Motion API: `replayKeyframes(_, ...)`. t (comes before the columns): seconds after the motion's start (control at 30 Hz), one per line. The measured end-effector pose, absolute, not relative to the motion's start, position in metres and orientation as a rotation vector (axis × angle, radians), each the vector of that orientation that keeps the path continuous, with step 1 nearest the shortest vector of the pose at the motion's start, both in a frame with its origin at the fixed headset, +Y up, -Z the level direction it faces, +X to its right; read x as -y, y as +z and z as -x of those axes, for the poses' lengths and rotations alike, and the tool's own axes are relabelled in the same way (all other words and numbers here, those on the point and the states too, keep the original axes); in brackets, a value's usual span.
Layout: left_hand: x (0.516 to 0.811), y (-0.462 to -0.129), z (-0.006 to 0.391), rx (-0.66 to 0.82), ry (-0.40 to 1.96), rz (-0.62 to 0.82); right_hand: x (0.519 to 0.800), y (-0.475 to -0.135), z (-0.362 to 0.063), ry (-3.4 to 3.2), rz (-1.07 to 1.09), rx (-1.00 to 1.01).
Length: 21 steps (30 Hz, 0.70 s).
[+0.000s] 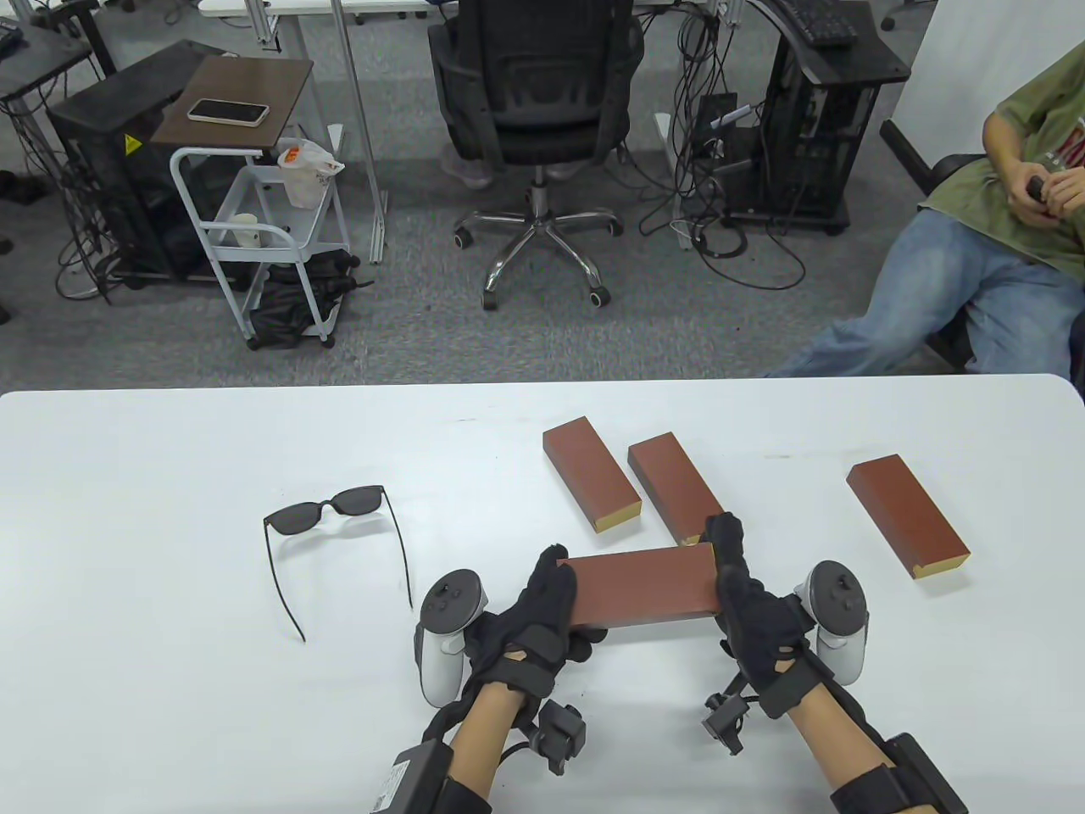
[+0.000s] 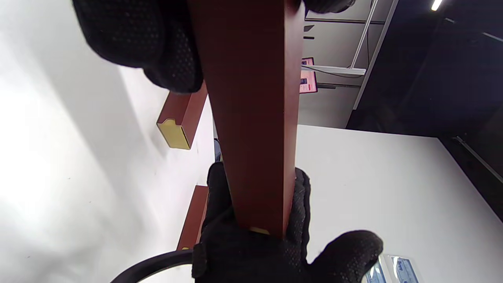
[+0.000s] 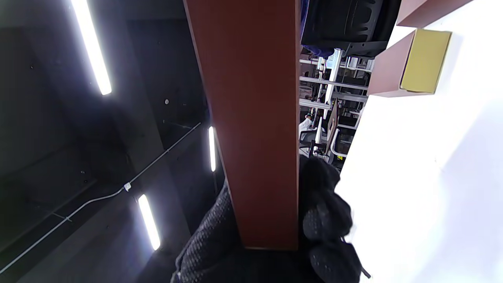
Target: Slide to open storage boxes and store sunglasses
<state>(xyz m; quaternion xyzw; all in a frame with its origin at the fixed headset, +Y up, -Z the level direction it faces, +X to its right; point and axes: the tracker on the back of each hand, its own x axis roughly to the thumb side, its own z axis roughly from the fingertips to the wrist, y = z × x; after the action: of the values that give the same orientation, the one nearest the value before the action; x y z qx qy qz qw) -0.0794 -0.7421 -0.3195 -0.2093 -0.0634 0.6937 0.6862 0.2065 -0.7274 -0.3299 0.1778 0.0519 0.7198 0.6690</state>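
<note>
both hands (image 1: 542,610) gripping unlabelled storage box (image 1: 644,585)

We see a black office chair (image 1: 532,110) on the grey carpet (image 1: 593,339). Left of the chair is a white cart (image 1: 254,229) with a brown top. Right of the chair sits a person (image 1: 975,254).

Open table (image 1: 169,695) lies toward the sunglasses (image 1: 339,530); three boxes (image 1: 591,475) crowd behind.
</note>
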Motion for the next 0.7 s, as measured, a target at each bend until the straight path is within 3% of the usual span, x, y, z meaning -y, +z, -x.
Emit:
replayKeyframes(0.13,0.743,-0.322,0.087,0.136,1.585,0.453,0.722,-0.33,-0.209,1.649,-0.4,-0.068)
replayKeyframes(0.27,0.739,-0.325,0.101,0.087,1.507,0.331,0.705,-0.326,-0.207,1.852,-0.501,0.129)
replayKeyframes(0.47,0.739,-0.325,0.119,-0.003,1.471,0.228,0.699,-0.317,-0.166,2.395,-0.825,0.172)
replayKeyframes(0.6,0.739,-0.325,0.13,-0.068,1.399,0.156,0.7,-0.316,-0.14,2.59,-0.836,0.207)
replayKeyframes(0.7,0.73,-0.325,0.137,-0.087,1.209,0.047,0.705,-0.32,-0.126,2.609,-0.829,0.18)
